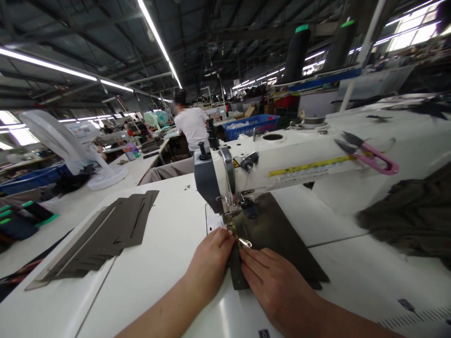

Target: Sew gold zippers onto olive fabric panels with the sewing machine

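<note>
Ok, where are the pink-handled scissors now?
Right side of the head view: the scissors rest against the sewing machine's white arm, over the yellow strip's right part.

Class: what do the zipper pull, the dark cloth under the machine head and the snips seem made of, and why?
Zipper pull: probably polished metal, from its bright glints.
Dark cloth: seemingly fabric with a slight sheen, thin and flat; the fibre can't be told.
Snips: dark blades, likely metal; evenly pink handle, perhaps plastic or painted metal.
</note>
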A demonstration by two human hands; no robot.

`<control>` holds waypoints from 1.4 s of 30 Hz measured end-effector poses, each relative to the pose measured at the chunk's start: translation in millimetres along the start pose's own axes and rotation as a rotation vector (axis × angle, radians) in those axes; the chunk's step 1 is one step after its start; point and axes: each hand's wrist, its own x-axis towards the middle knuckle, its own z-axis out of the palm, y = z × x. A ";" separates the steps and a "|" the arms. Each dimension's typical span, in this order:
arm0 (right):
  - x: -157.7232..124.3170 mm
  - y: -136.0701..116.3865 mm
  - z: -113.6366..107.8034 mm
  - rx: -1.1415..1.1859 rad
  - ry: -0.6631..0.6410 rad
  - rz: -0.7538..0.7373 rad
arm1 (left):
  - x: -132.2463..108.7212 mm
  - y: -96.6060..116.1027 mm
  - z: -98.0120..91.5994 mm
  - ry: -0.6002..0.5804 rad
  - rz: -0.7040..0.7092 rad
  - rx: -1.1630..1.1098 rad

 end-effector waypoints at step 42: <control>53.7 55.4 34.8 0.211 -0.320 0.796 | -0.7 23.0 -25.5 -0.275 -0.206 0.109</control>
